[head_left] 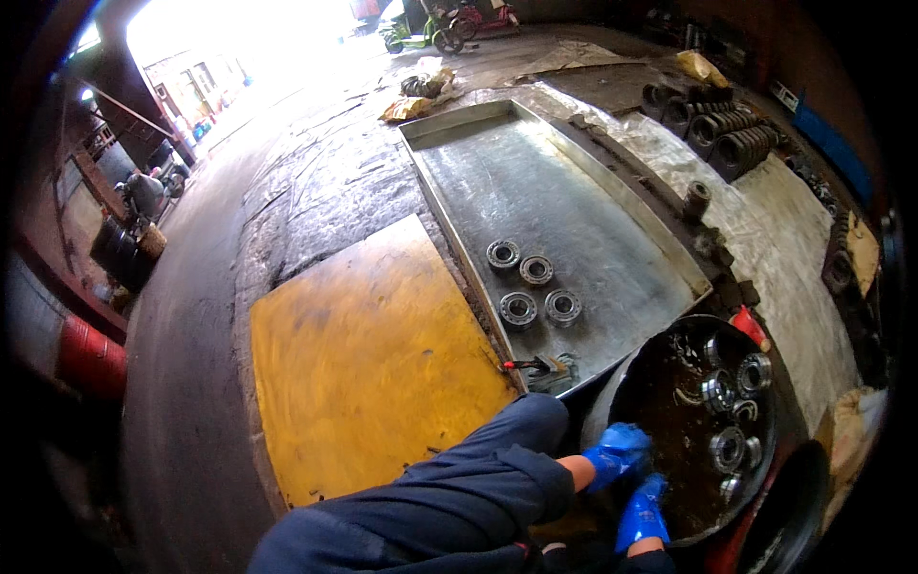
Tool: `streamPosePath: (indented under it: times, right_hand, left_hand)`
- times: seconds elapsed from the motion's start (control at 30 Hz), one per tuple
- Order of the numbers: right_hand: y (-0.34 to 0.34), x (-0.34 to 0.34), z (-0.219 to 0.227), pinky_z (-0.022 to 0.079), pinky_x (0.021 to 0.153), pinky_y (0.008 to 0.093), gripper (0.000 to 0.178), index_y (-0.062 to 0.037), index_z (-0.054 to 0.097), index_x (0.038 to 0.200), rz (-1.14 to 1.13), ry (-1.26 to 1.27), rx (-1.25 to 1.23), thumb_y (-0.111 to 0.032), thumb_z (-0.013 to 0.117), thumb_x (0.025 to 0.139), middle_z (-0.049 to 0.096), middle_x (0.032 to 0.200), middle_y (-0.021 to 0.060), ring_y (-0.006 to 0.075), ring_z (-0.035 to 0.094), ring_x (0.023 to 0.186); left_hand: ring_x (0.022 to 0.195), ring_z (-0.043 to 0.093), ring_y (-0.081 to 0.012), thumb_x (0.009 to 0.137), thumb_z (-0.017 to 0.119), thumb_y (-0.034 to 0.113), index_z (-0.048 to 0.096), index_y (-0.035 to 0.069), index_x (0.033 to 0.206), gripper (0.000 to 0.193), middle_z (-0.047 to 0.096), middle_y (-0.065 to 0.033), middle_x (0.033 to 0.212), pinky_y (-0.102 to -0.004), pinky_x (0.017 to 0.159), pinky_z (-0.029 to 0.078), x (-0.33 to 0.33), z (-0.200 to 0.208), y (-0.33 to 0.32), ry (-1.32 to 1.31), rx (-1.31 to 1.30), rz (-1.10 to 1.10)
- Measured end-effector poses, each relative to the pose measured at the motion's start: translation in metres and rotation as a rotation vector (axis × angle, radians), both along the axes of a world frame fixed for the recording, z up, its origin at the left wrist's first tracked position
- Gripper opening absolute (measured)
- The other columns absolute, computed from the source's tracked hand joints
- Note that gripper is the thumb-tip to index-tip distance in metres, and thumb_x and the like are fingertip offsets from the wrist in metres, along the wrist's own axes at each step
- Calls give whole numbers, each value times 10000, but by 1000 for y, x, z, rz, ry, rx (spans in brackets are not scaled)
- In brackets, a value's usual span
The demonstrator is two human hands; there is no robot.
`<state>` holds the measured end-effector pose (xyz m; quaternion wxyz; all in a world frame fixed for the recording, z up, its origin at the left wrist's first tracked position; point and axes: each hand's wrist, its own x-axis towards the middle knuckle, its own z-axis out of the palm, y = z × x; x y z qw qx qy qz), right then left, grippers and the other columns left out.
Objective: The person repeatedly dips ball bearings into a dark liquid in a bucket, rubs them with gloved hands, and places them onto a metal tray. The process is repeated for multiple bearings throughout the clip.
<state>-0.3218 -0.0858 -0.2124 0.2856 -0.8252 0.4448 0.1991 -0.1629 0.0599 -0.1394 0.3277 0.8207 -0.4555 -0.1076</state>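
Observation:
Both my hands wear blue rubber gloves and work at the near left rim of a round metal tub (612, 390) holding dark, oily liquid. My left hand (618, 453) is closed, its fingers curled at the liquid. Just below it, my right hand (644, 515) reaches in, also closed. What either grips is hidden by the gloves. Bearings lie in the tub to the right of my hands, among them one bearing (727, 448), another bearing (718, 390) and a further one (754, 372). Loose bearing parts (687, 395) show in the liquid.
A long metal tray (574, 191) beyond the tub holds several bearings (518, 310) and a red-handled tool (540, 364). Left of it lies a yellow plate (373, 364). Stacked dark rings (732, 139) stand far right. A red object (751, 327) touches the tub's far rim.

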Motion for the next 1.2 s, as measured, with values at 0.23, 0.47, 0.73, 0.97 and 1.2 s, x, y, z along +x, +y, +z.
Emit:
streamPosePath:
  times: [0.23,0.47,0.73,0.97,1.2]
  right_hand:
    - [-1,-9,2,471,1074,439,519,-57,592,1416,-39,-27,28,-390,363,1090,607,1442,155,306,605,1283]
    - [-9,-12,11,463,1088,442,526,-65,585,1429,-55,-31,58,-398,357,1090,601,1454,148,305,597,1303]
    - [-17,-18,13,466,1079,436,501,-74,602,1412,-99,-69,86,-381,374,1087,607,1445,152,303,599,1305]
    - [-5,-2,-5,481,1050,424,452,-83,641,1370,-151,-159,107,-343,410,1082,626,1418,165,302,611,1287]
    - [-9,-25,-24,495,1020,412,404,-91,679,1327,-390,-477,347,-306,446,1077,644,1391,178,300,623,1269]
  left_hand:
    - [872,706,-415,814,695,294,738,109,899,208,715,-187,866,-521,763,567,4,-2,-1,13,8,-69]
    - [834,690,-419,833,676,264,736,120,895,168,703,-185,857,-522,739,556,1,-15,-3,-59,-76,-35]
    - [856,673,-412,786,712,253,713,130,853,140,689,-175,858,-535,746,533,0,-9,-3,-35,-76,1]
    - [868,675,-404,761,735,241,726,140,906,177,698,-153,868,-529,748,533,-4,-22,1,-95,-192,44]
    - [849,671,-405,816,714,238,723,126,925,156,690,-174,872,-527,734,534,-3,-21,-5,33,-152,21]
